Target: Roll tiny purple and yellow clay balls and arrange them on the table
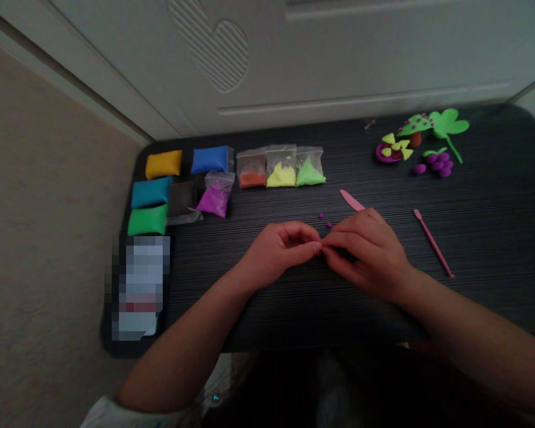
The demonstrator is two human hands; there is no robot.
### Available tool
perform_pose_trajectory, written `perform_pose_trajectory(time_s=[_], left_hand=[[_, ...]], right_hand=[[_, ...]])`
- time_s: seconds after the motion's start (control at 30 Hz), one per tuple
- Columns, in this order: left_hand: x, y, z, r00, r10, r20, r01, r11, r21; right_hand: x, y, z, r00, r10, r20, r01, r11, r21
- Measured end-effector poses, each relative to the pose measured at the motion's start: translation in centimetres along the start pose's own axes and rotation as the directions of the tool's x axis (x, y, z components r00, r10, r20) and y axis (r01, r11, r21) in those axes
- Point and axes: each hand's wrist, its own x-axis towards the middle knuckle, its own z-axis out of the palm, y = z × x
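My left hand and my right hand meet fingertip to fingertip over the dark table. Both are closed in a pinch, and whatever lies between the fingertips is too small or too hidden to make out. Just beyond the fingertips lie two tiny purple clay bits. A pink plastic clay knife rests behind my right hand, its near end hidden by the hand. To the right of that hand lies a thin pink modelling tool.
Bags of coloured clay sit at back left, among them a purple clay bag and a yellow clay bag. Clay grapes, a green clay flower, a mushroom and a purple dish stand back right. A blurred phone-like object lies left.
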Motion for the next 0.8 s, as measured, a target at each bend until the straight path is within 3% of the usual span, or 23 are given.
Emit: perform_pose_trajectory(time_s=[0.17, 0.3, 0.37, 0.63, 0.8], left_hand=[[0.0, 0.1, -0.2, 1.000, 0.014, -0.002, -0.014, 0.998, 0.054], [0.2, -0.1, -0.7, 0.995, 0.051, -0.084, -0.052, 0.999, -0.006], [0.3, -0.3, -0.9, 0.993, 0.071, -0.099, -0.076, 0.996, -0.043], [0.3, -0.3, -1.0, 0.983, 0.111, -0.149, -0.114, 0.993, -0.013], [0.3, -0.5, -1.0, 0.977, 0.125, -0.175, -0.122, 0.992, 0.027]], right_hand=[[0.3, -0.4, -1.2, 0.993, 0.117, -0.032, -0.112, 0.985, 0.128], [0.4, -0.4, -2.3, 0.942, 0.310, -0.129, -0.273, 0.930, 0.247], [0.3, -0.3, -2.3, 0.918, 0.376, -0.123, -0.329, 0.898, 0.292], [-0.2, 0.0, -1.2, 0.926, 0.377, -0.018, -0.336, 0.844, 0.419], [-0.2, 0.1, -1.4, 0.909, 0.417, 0.028, -0.399, 0.846, 0.353]])
